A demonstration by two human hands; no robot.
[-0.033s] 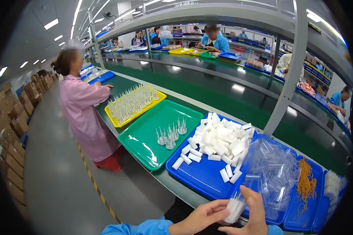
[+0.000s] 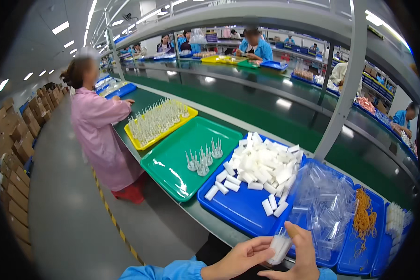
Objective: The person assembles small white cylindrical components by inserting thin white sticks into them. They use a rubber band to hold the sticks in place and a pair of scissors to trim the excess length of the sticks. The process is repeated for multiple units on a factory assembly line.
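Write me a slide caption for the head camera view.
Left hand holding a white-and-clear piece, right hand close beside it, near a blue tray of white blocks.

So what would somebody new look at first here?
Probably the big heap of white blocks on a blue tray, right of the middle. To its left, a green tray holds a few spiky pieces. At the bottom, the left hand holds a white bundle, right hand beside it.

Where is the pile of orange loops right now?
The pile of orange loops lies at the lower right of the head view, in a blue tray between clear plastic pieces on its left and white pieces on its right.
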